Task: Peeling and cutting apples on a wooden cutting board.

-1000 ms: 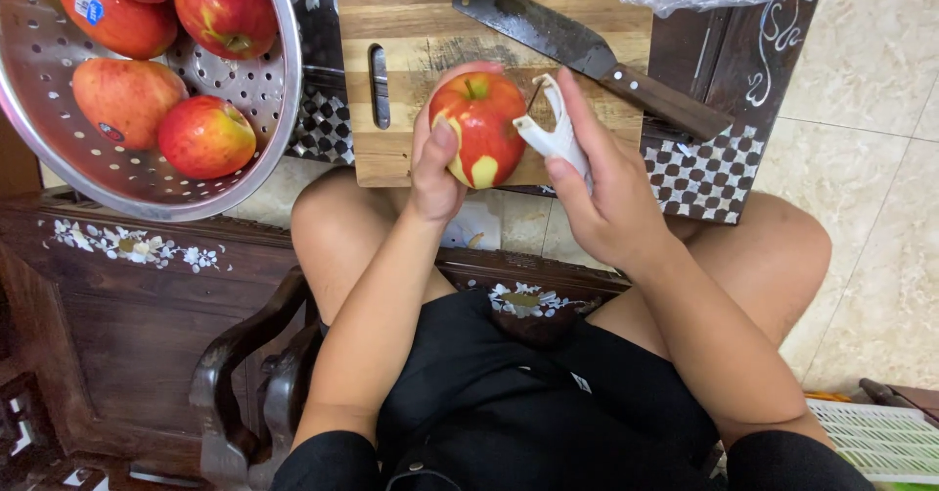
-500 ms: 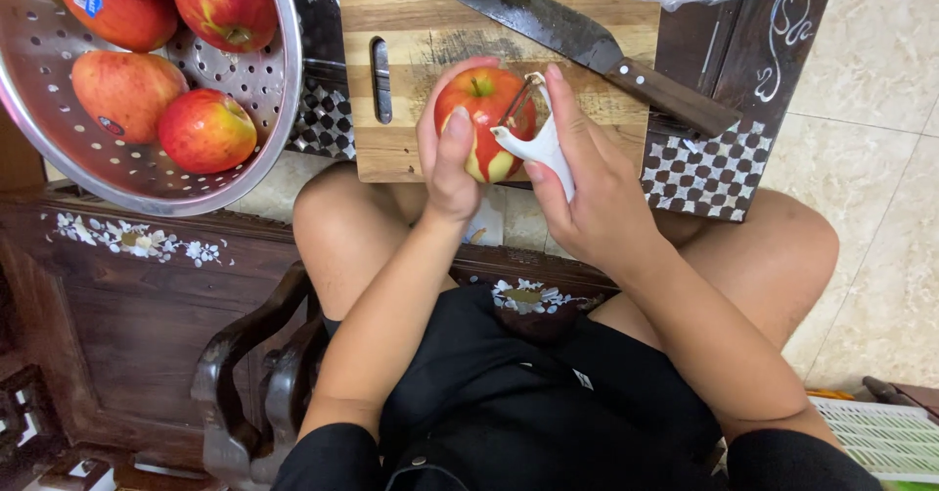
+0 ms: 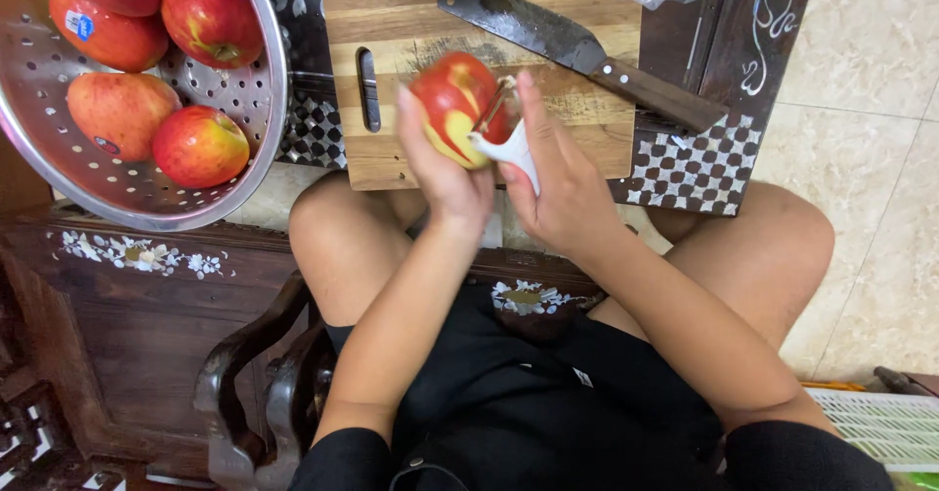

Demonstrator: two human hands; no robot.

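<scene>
Under my hands lies a wooden cutting board [image 3: 411,80] on the dark table [image 3: 704,149], a cleaver [image 3: 577,46] slanting across it; a metal colander [image 3: 254,110] of red apples [image 3: 201,144] sits to the left, nothing blocking the work. Since half a second ago the apple [image 3: 455,105] has turned, more yellow flesh showing. My left hand [image 3: 445,173] grips it from below, thumb up; my right hand [image 3: 558,193] is closed on the white peeler [image 3: 509,139], blade against the apple

Bare wood of the slotted wooden cutting board [image 3: 411,22] lies open at eleven o'clock of the hands; the dark-handled cleaver [image 3: 577,46] bars one o'clock, the perforated steel colander [image 3: 256,110] of red apples [image 3: 201,146] nine o'clock.
</scene>
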